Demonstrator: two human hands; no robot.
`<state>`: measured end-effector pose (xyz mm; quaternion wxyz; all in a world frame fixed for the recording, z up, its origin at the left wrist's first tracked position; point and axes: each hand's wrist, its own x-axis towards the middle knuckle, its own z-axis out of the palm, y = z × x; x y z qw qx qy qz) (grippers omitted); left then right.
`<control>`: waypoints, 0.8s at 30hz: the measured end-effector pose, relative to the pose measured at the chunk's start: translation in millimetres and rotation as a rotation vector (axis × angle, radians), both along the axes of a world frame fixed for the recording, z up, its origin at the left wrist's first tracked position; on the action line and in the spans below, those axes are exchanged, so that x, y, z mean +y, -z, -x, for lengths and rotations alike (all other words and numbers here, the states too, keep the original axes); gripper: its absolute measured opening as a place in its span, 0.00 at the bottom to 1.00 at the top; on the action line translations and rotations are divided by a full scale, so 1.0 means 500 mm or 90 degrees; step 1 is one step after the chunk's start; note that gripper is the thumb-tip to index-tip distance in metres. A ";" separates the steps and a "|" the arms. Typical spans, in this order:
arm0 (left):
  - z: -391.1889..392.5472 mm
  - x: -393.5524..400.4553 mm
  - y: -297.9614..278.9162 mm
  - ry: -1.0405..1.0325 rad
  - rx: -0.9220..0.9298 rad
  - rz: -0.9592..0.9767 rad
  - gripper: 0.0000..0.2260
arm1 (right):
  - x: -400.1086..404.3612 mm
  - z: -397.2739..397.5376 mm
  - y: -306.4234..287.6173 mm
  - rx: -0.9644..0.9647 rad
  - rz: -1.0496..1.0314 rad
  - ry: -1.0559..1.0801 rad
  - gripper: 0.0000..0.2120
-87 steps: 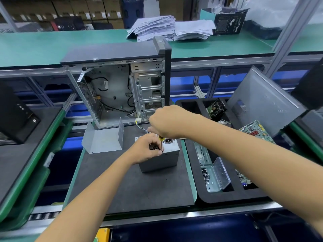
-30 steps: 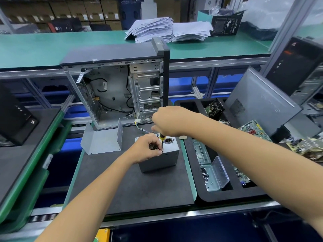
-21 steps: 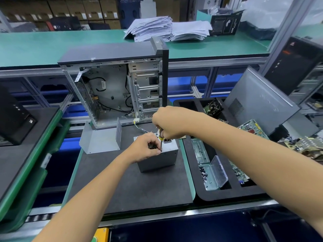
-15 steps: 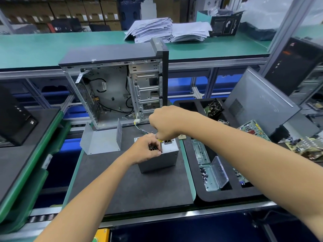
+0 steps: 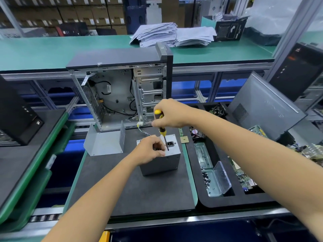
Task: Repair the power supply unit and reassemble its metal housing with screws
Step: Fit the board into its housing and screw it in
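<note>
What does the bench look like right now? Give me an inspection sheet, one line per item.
Surface: dark mat on a green-edged bench.
Job's things: power supply unit stands on the mat; bent metal cover lies apart to its left.
Clutter: open screw box and circuit boards in the black tray.
Grippers: left hand grips the unit's top; right hand holds a yellow-and-black screwdriver, tip down on the unit.
Cables: coloured wires run from the unit toward the open computer case.
Surroundings: paper stacks on the green shelf behind.
</note>
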<state>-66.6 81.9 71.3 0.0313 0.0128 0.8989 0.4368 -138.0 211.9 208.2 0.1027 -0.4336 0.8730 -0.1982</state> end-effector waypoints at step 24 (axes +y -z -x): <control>0.070 -0.031 -0.055 0.076 -0.292 0.254 0.23 | -0.042 0.071 0.151 -0.088 -0.419 -0.085 0.20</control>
